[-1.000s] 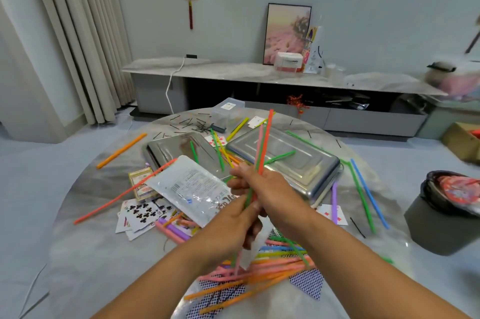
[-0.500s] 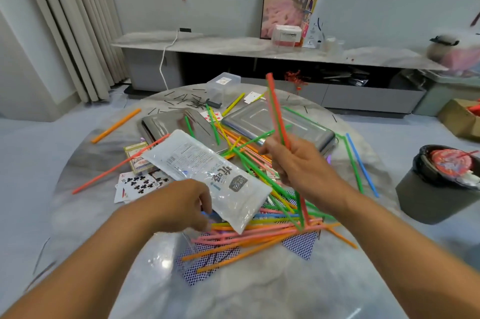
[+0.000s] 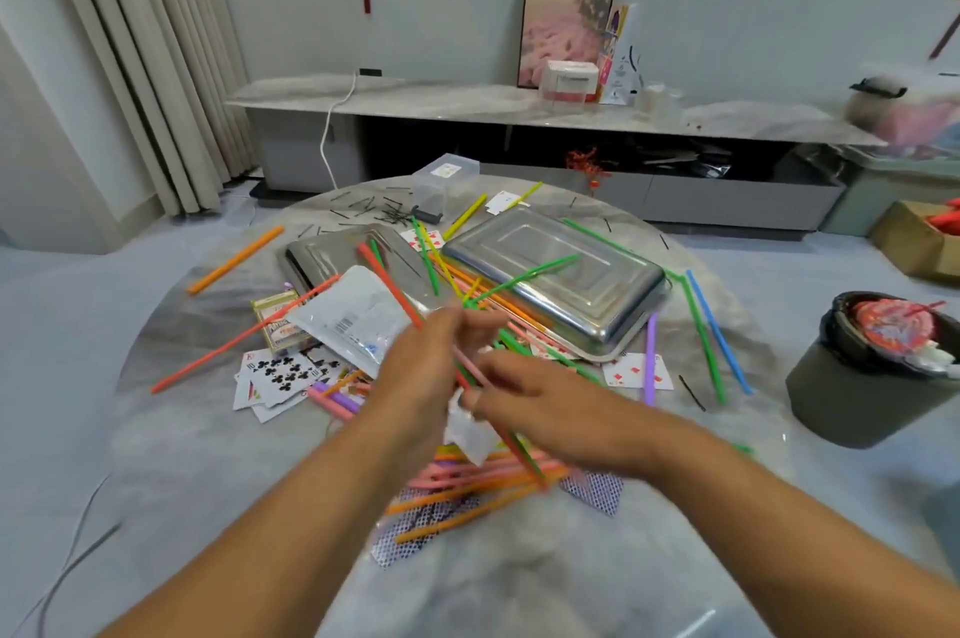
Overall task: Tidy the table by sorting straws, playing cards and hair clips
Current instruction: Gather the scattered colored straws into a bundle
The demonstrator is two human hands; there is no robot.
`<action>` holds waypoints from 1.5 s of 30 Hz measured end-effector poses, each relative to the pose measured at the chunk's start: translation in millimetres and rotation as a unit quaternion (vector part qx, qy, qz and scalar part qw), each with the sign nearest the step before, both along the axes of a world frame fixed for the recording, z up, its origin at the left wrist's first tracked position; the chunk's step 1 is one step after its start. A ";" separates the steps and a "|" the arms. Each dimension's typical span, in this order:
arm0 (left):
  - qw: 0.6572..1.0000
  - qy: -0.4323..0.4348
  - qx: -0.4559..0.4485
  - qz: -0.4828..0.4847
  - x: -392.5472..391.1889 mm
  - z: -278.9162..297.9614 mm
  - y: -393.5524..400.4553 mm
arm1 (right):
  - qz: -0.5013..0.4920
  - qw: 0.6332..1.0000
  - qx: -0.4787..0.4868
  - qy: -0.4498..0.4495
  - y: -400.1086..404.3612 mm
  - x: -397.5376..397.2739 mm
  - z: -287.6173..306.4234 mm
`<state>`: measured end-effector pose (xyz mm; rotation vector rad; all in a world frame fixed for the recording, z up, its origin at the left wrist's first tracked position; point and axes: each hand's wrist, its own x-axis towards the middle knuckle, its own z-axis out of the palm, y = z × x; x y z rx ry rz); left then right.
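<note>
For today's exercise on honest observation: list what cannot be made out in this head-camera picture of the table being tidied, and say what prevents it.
1. Head view: how many straws the left hand and right hand hold; motion blur and overlapping fingers hide it.
2. Hair clips at the far table edge: too small to count.
3. Face-down cards: values hidden, straw pile covers them.
4. Card box: partly under the plastic bag.

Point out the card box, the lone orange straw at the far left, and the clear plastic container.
card box (image 3: 274,323), head view, on its visible top face.
orange straw (image 3: 236,259), head view, at mid-length.
clear plastic container (image 3: 445,183), head view, on its front wall.
</note>
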<state>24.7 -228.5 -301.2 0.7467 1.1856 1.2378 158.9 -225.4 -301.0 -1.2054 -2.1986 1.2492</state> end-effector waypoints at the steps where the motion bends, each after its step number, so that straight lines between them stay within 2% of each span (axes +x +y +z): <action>1: 1.000 -0.025 0.008 0.014 -6.8 4.7 6.3 | -0.011 1.000 -0.018 -0.009 3.8 10.2 5.4; 3: 0.999 -0.053 0.010 0.004 -21.1 10.7 12.2 | -0.017 0.997 -0.012 -0.071 10.0 31.8 4.3; 4: 0.999 -0.051 0.007 -0.009 -26.9 11.7 13.8 | 0.006 0.988 0.035 -0.148 10.1 38.7 0.7; 6: 0.999 -0.041 -0.001 -0.030 -34.3 12.0 15.1 | 0.074 0.943 0.113 -0.305 5.6 43.7 -17.2; 8: 0.999 -0.031 -0.012 -0.043 -38.4 12.7 15.3 | 0.108 0.902 0.161 -0.386 -3.2 39.1 -35.2; 11: 0.999 -0.018 -0.026 -0.040 -39.3 13.9 15.1 | 0.111 0.863 0.290 -0.399 -4.4 30.2 -56.0; 13: 0.999 -0.019 -0.031 -0.035 -38.3 15.6 14.6 | 0.109 0.846 0.342 -0.394 0.2 26.6 -68.7; 18: 1.000 0.021 -0.014 -0.004 -39.8 13.3 16.6 | 0.122 0.823 0.370 -0.413 4.5 21.5 -77.9; 19: 1.000 0.027 -0.009 0.009 -42.5 12.6 18.2 | 0.114 0.827 0.369 -0.410 7.2 20.4 -77.2; 22: 0.998 0.042 0.008 0.047 -51.2 11.5 23.4 | 0.051 0.867 0.344 -0.357 11.6 18.7 -59.9; 25: 0.995 0.064 0.025 0.072 -55.2 11.1 26.7 | -0.012 0.883 0.345 -0.316 18.5 22.0 -33.8; 29: 0.989 0.091 0.049 0.103 -49.5 9.8 24.8 | -0.029 0.900 0.318 -0.296 23.5 25.8 -9.4; 32: 0.980 0.043 0.112 0.161 -40.9 13.3 21.6 | -0.051 0.914 0.286 -0.284 25.5 27.6 1.7; 34: 0.960 -0.014 0.171 0.222 -39.0 19.3 19.6 | -0.078 0.927 0.261 -0.259 27.5 27.9 8.6; 36: 0.942 -0.057 0.225 0.241 -40.7 25.9 18.0 | -0.116 0.937 0.245 -0.218 30.8 29.0 15.3; 38: 0.951 -0.057 0.237 0.189 -41.1 26.3 17.9 | -0.156 0.957 0.211 -0.124 32.2 28.0 21.2; 41: 0.978 0.044 0.199 0.049 -26.0 18.2 14.8 | -0.150 0.978 0.137 0.043 25.3 12.3 25.4; 43: 0.976 0.092 0.194 -0.032 -8.4 12.5 10.2 | -0.105 0.982 0.116 0.107 16.3 -2.7 24.9; 45: 0.974 0.120 0.186 -0.044 4.4 10.2 6.7 | -0.096 0.982 0.115 0.116 11.5 -11.3 18.6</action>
